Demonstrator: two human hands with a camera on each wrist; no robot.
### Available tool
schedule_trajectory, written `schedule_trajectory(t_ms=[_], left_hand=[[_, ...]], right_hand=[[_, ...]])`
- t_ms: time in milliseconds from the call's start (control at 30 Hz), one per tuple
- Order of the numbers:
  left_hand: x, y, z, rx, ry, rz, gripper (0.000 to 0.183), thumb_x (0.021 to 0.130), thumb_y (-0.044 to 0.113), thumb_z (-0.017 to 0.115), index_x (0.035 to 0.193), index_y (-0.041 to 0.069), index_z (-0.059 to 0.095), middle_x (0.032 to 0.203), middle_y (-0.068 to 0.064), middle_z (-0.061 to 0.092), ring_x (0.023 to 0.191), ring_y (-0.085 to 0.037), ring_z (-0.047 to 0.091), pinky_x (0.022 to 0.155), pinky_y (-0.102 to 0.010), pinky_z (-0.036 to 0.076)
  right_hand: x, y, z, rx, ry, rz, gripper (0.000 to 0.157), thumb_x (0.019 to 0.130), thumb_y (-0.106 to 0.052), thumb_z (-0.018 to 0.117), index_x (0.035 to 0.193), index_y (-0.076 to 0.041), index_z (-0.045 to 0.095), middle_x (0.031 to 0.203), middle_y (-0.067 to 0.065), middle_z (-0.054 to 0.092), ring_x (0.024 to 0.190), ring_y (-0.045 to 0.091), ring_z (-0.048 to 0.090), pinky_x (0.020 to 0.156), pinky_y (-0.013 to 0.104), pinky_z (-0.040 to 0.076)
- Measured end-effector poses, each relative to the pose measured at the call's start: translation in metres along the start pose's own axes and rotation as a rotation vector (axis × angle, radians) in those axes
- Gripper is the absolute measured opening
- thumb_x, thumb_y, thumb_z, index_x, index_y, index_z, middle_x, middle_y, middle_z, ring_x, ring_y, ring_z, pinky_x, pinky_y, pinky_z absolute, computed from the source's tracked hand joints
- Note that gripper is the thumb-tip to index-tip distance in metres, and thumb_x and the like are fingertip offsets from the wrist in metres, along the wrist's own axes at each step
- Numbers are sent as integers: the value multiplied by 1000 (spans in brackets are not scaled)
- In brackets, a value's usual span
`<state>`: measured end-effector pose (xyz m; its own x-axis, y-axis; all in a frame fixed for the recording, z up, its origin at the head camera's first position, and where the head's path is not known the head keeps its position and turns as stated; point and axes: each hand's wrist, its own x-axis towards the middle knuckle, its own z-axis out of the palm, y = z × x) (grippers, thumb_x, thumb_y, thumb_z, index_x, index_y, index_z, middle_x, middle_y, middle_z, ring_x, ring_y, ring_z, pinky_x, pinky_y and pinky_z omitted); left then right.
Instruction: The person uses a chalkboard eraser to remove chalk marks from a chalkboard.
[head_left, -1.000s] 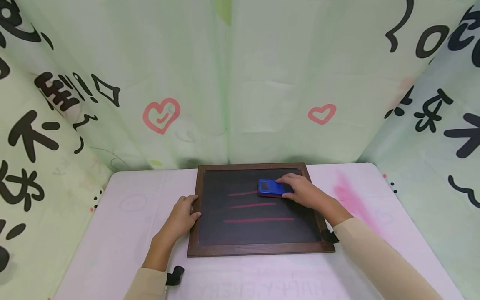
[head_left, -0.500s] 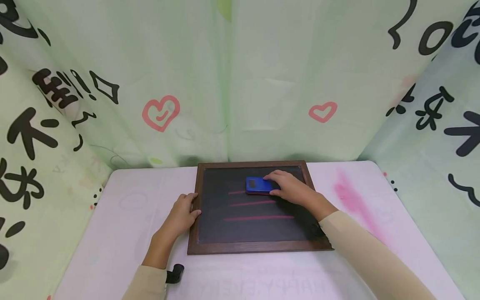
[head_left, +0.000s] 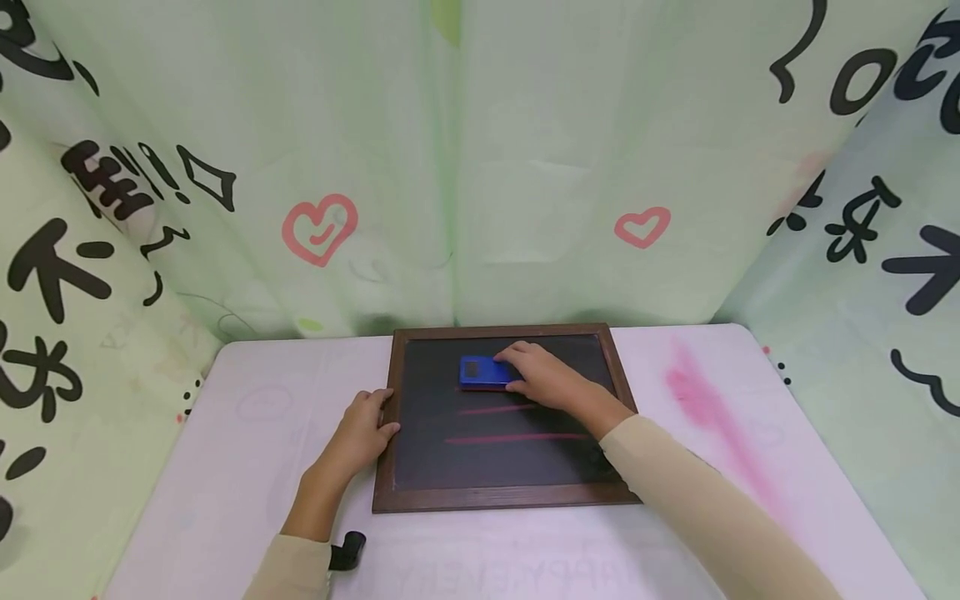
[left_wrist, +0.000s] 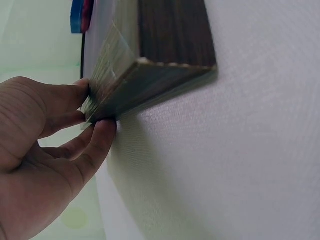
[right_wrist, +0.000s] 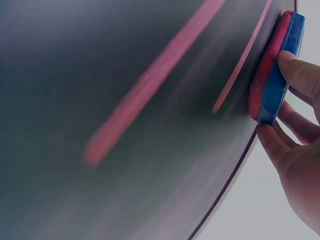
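A small blackboard (head_left: 510, 462) in a brown wooden frame lies on the table. Two pink chalk lines (head_left: 517, 438) cross its surface in the head view. My right hand (head_left: 551, 377) grips a blue eraser (head_left: 478, 372) by its right end, flat on the board's upper part. The eraser's red felt (right_wrist: 264, 75) faces the board in the right wrist view. At the board's left side, my left hand (head_left: 363, 429) holds the frame's edge, thumb on the frame. In the left wrist view, its fingertips (left_wrist: 104, 129) touch the frame's side (left_wrist: 175, 30) near the tabletop.
A white tabletop (head_left: 247, 467) surrounds the board, with a pink smear (head_left: 701, 400) on its right. Behind and at both sides hangs a pale green curtain (head_left: 540, 167) with black writing and pink hearts. A black strap piece (head_left: 347, 552) sits at the left cuff.
My right hand has slid the eraser leftward across the board's top chalk line, which no longer shows. The left hand stays at the frame's left edge.
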<state>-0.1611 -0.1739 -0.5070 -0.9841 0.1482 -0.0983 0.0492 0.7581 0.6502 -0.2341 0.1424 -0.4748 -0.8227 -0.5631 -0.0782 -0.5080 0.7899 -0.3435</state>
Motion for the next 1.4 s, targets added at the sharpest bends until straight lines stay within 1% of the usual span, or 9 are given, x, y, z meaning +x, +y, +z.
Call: schedule_trajectory(t_ms=[200,433,633,867,1000,1200,1400], left_hand=[[1,1,1,-1,4,3,59,94,4,74,146,-7,50,116,-24,55,88,-25,55,76,-37,47],[1,0,0,3,7,10,58,94,3,73,145,-9,50,114,-24,55,87,-26,54,76,-38,46],[1,-1,-1,7,19,22,56,93,2,73,143,-10,51,112,-24,55,87,-26,54,76,-39,46],[0,-1,-2,-3,6,20,55,94,2,73,143,-10,52,111,-24,54,83,-25,54,74,-38,46],[0,-1,-2,-4,8,24,55,94,2,73,143,-9,52,112,-25,54,83,-25,53,74,-39,46],[0,0,-2,4,4,24,54,94,2,73,143,-9,52,112,-24,55,83,-25,54,74,-38,46],[0,0,-2,9,10,21,55,93,2,73,143,-9,52,110,-24,55,85,-26,54,76,-40,46]], right_hand=[[13,-14,4,-9,-10,-21,48,99,-21,71,143,-7,57,146,18,55,135,37,52,111,49,45],[31,-33,7,-6,-33,-30,48,99,-22,71,143,-8,57,146,18,55,135,36,53,112,47,45],[48,-52,12,-13,-37,-32,47,100,-22,70,144,-9,57,146,16,55,134,34,53,113,45,45],[61,-69,15,-11,-46,-66,46,100,-19,70,143,-8,57,146,17,55,134,35,54,112,44,45],[63,-72,14,-19,-56,-61,47,99,-19,70,143,-8,58,147,16,55,135,34,53,113,43,44],[62,-70,13,-24,-95,-47,48,100,-20,69,145,-10,56,150,14,54,139,33,50,115,44,42],[59,-68,14,-18,-121,-73,49,100,-21,70,146,-11,56,150,12,53,139,32,50,115,44,42]])
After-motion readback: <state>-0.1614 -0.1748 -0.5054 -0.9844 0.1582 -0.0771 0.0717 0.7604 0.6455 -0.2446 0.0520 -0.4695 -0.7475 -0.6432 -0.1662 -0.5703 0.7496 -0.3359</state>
